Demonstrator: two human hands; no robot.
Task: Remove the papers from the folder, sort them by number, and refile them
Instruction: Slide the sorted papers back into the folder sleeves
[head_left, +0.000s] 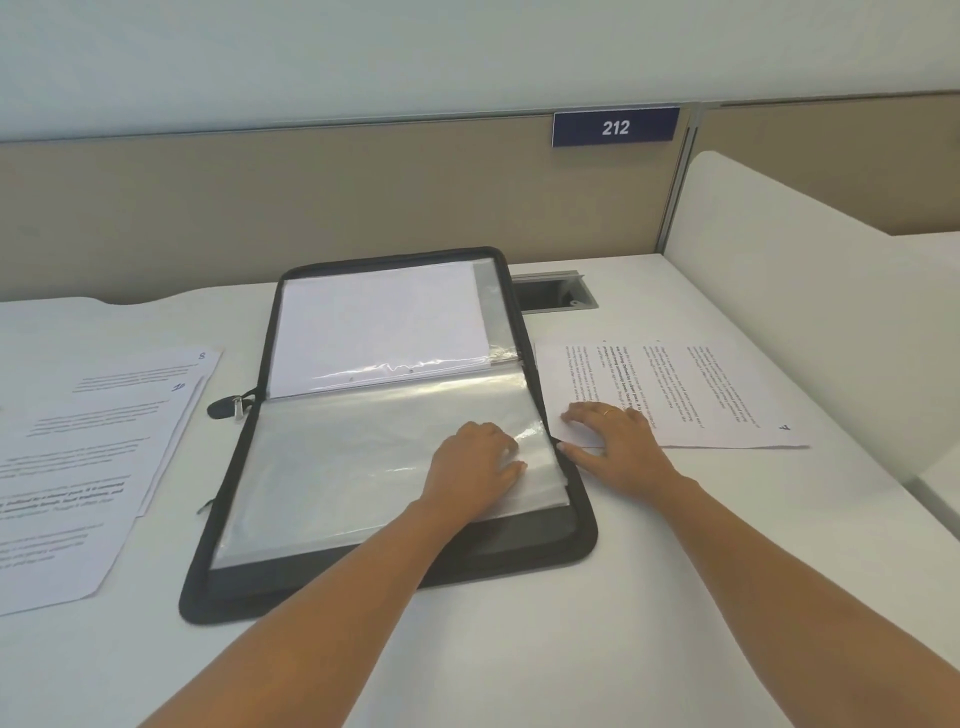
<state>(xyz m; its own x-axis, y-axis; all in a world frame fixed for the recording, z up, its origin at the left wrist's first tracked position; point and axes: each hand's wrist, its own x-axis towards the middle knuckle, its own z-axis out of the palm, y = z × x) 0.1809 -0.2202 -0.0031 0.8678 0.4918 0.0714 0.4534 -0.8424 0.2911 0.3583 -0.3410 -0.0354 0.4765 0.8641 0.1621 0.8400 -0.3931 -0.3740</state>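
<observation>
**Folder open at mid-tabletop, one hand on a sleeve, the other on a loose sheet**

Folder (524, 540), black and zip-edged, lies open in the middle of the tabletop (519, 649), its far end near the back edge and its near end toward the person. A far sleeve (379, 327) of clear plastic holds a white sheet. The near sleeve (337, 467) looks see-through and glossy, and I cannot tell whether anything is inside it. The zip pull (231, 407) hangs off the folder's left side at the fold.

The left hand (472, 467) rests palm-down on the near sleeve, close to its right edge. Its fingers are lightly bent and lie on the plastic, curled round nothing. The right hand (613, 441) lies flat on a printed sheet (717, 395) just right of the folder, with its fingers spread and straight and its thumb beside the folder's right rim. A ring (608, 412) sits on one finger. This sheet is turned sideways to the person, with a handwritten 7 at its near right corner, and its left margin reaches the folder's rim.

More papers (78, 457) overlap in a loose pile toward the left edge of the tabletop, well apart from the folder. Handwritten numbers mark two upper corners, one an 8 and the other too faint to read surely.

Behind the folder, at the back edge, a cable port (553, 293) is sunk into the tabletop. A beige partition (260, 208) runs along that edge and carries a blue sign (615, 127) reading 212. A white divider (805, 291) stands along the right edge.
</observation>
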